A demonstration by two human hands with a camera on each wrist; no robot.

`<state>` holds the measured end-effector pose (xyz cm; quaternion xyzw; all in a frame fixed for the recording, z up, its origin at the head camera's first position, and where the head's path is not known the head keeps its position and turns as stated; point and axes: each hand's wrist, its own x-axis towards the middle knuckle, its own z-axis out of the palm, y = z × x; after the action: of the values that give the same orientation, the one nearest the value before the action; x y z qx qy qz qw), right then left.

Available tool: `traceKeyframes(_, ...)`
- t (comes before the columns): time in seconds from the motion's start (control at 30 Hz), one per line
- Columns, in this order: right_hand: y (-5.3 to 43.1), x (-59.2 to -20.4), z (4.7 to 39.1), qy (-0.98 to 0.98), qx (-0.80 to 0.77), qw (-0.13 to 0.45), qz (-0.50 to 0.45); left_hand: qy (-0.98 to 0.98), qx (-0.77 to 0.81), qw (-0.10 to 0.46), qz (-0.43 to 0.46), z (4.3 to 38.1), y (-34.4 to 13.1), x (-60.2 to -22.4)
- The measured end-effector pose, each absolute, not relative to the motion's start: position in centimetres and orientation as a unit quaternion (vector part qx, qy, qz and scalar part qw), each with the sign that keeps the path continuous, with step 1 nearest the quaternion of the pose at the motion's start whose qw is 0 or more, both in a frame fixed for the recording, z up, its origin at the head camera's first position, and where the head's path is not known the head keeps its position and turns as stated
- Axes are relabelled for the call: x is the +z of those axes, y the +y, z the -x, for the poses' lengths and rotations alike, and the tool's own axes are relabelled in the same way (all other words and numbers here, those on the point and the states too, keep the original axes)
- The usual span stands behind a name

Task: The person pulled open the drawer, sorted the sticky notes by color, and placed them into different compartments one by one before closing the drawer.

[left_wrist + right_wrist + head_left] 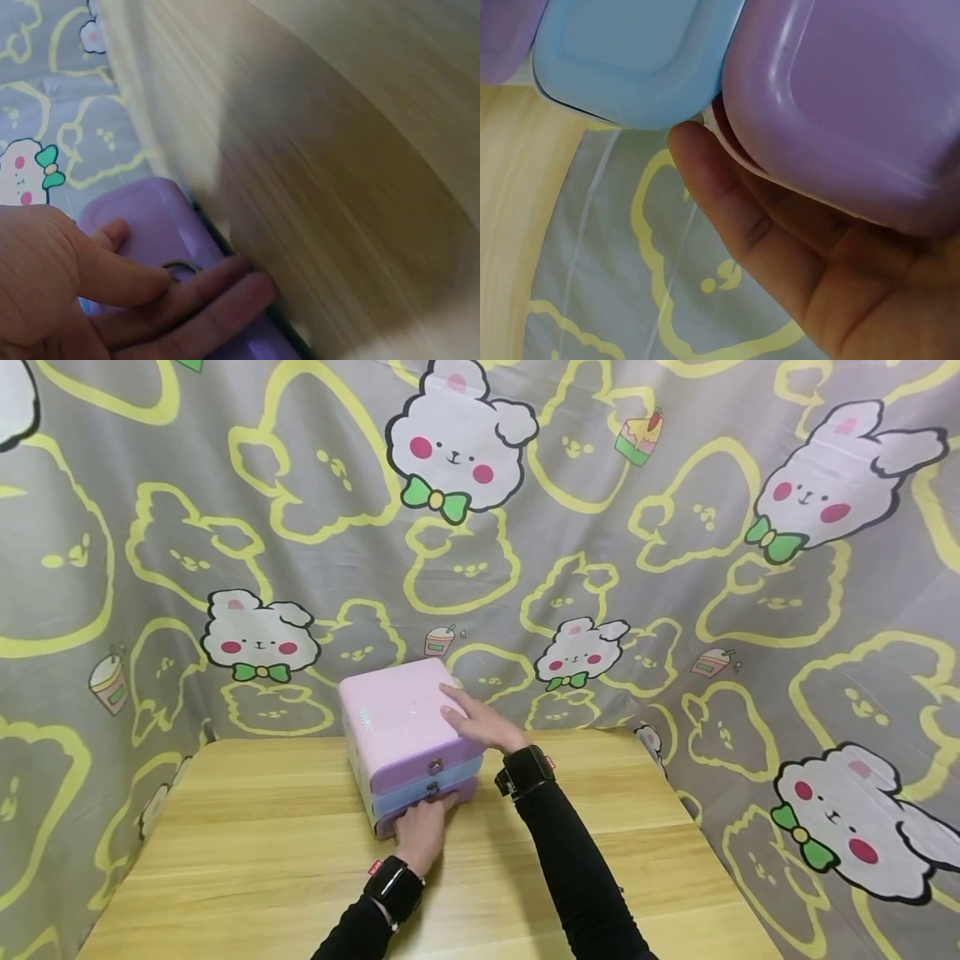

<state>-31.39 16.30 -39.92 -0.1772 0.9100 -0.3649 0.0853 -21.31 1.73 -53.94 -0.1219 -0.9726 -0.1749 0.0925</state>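
A small drawer box (408, 714) with a pale pink top stands on the wooden table, showing two purple drawers and a blue drawer (630, 60) between them. Metal pulls sit on the drawer fronts. At the bottom purple drawer (139, 202), my left hand (422, 833) pinches a metal ring pull (182, 265) between thumb and finger. My right hand (483, 722) rests over the box's upper right edge, fingertips on the top. In the right wrist view, one straight finger runs along the box's side beside the top purple drawer (877, 97).
The wooden table (247, 827) extends around the box. A grey curtain (480, 568) with rabbit prints hangs behind it and on both sides, close to the table's back edge.
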Motion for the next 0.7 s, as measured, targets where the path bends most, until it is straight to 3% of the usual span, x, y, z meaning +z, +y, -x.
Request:
traceKeyframes(0.3,16.5,-39.8,32.7,0.895,-0.379,0.123,0.198,-0.975,-0.187,0.069,0.097,22.2,2.1,-54.3)
traceKeyframes(0.57,17.9,-38.3,33.6,0.881,-0.392,0.226,0.140,-0.975,-0.196,0.042,0.099,23.3,2.4,-53.9)
traceKeyframes(0.7,18.7,-37.2,34.2,0.884,-0.379,0.237,0.135,-0.972,-0.190,0.009,0.139,23.6,2.3,-52.7)
